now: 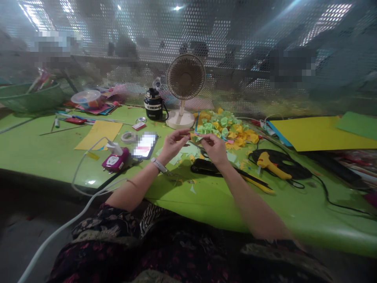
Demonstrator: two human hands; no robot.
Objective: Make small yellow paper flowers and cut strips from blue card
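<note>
I pinch thin, matt paper (195,138) at mid-frame, above a smooth, glossy green table (200,206). Perforated, metal-looking sheeting (141,23) spans the top; left of centre, the purple socket block (124,160) looks shiny plastic.

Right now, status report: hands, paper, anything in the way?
Right hand pinching small paper piece; left hand at its edge. Crumpled paper heaped beyond. Black tool lying close below.

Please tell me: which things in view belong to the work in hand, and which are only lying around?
Probably in the work:
small paper piece, pinched by the right hand
pale green paper nearby
crumpled paper pile

Apparently lying around:
fan
dark bottle
phone
tape roll
</note>
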